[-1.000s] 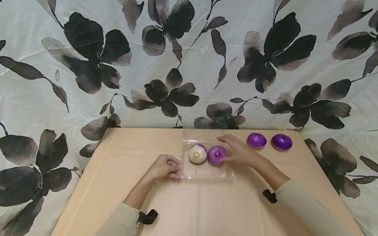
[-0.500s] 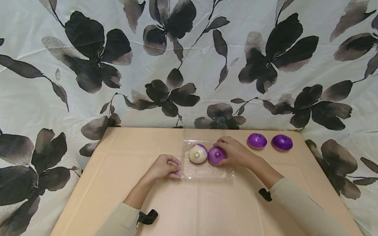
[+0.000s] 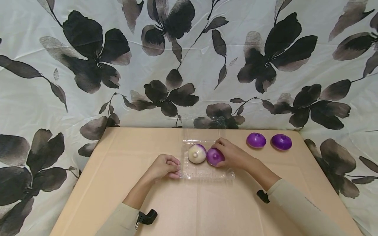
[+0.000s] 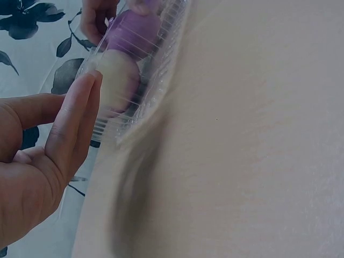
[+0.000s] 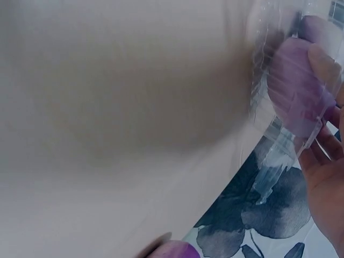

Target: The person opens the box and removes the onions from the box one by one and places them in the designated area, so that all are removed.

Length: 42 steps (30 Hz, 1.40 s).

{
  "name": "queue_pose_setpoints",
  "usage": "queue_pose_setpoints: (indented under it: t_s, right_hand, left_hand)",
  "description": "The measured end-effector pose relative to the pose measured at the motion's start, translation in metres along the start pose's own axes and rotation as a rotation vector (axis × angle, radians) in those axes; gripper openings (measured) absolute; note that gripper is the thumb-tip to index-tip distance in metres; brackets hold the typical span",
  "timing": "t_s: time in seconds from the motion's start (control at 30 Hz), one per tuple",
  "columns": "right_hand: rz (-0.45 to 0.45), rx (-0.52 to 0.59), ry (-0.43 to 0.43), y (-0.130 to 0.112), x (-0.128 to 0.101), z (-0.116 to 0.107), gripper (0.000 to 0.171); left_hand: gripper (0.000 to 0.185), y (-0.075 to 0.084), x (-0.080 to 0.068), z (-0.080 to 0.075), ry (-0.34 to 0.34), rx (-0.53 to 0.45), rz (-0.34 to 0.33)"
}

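A clear plastic clamshell container (image 3: 203, 173) lies with its lid raised at the back of the table. Inside it, a white-and-purple onion (image 3: 197, 153) sits on the left, touching a purple onion (image 3: 215, 157) on the right. My right hand (image 3: 233, 154) grips that purple onion, thumb at the near side and fingers over the far side. At the container's left edge, my left hand (image 3: 165, 167) pinches the rim; the left wrist view shows its fingertips (image 4: 92, 80) against the plastic wall.
Two more purple onions (image 3: 256, 140) stand on the table at the back right, beyond the right hand. The tan tabletop (image 3: 195, 206) ends at a hanging floral cloth (image 3: 212, 65). Both wrists carry small black cameras (image 3: 147, 217).
My right hand has moved slightly left and its fingers have come in around the purple onion in the container. The left hand has stayed at the rim.
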State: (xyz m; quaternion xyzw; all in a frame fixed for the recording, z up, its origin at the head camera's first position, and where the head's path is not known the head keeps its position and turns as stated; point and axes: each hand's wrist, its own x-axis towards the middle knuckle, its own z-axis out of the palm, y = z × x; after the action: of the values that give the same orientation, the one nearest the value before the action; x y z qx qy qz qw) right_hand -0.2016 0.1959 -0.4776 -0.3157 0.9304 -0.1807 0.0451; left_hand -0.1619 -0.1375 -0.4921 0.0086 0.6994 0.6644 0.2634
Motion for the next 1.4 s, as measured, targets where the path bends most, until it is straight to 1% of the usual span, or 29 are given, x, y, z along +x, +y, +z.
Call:
queue_pose_setpoints:
  t_s: [0.1, 0.2, 0.33, 0.47, 0.7, 0.8, 0.93, 1.17, 1.27, 1.4]
  right_hand:
    - [0.011, 0.039, -0.033, -0.003, 0.000, 0.002, 0.070]
    - [0.018, 0.054, -0.059, -0.006, 0.000, 0.003, 0.071]
    - [-0.008, 0.045, -0.067, -0.008, 0.000, 0.005, 0.072]
    - [-0.018, 0.060, -0.068, -0.009, -0.001, 0.005, 0.071]
    - [0.051, 0.081, -0.084, -0.013, -0.005, -0.006, 0.071]
    - [0.065, 0.095, -0.085, -0.014, -0.005, -0.012, 0.072]
    - [0.055, 0.108, -0.053, -0.010, -0.007, -0.016, 0.072]
    - [0.057, 0.148, 0.034, -0.002, -0.014, -0.023, 0.073]
    - [0.053, 0.179, 0.086, 0.001, -0.021, -0.028, 0.074]
    - [0.054, 0.203, 0.178, 0.006, -0.031, -0.035, 0.075]
  left_hand:
    - [0.026, 0.000, 0.000, -0.001, -0.006, 0.002, 0.000]
    - [0.026, -0.001, 0.000, -0.001, -0.012, 0.003, 0.001]
    - [0.026, -0.001, -0.001, -0.001, -0.014, 0.003, 0.005]
    - [0.026, 0.001, -0.001, 0.000, -0.012, 0.005, 0.004]
    - [0.027, 0.002, -0.001, 0.000, -0.010, 0.003, 0.006]
    - [0.026, 0.003, -0.001, 0.000, -0.003, 0.001, 0.005]
    - [0.024, 0.003, -0.001, -0.001, 0.004, 0.005, 0.005]
    - [0.023, 0.002, 0.000, -0.002, 0.003, 0.010, 0.004]
    - [0.024, 0.001, 0.000, -0.001, 0.002, 0.006, 0.001]
    - [0.024, 0.000, 0.000, 0.000, 0.001, -0.003, 0.002]
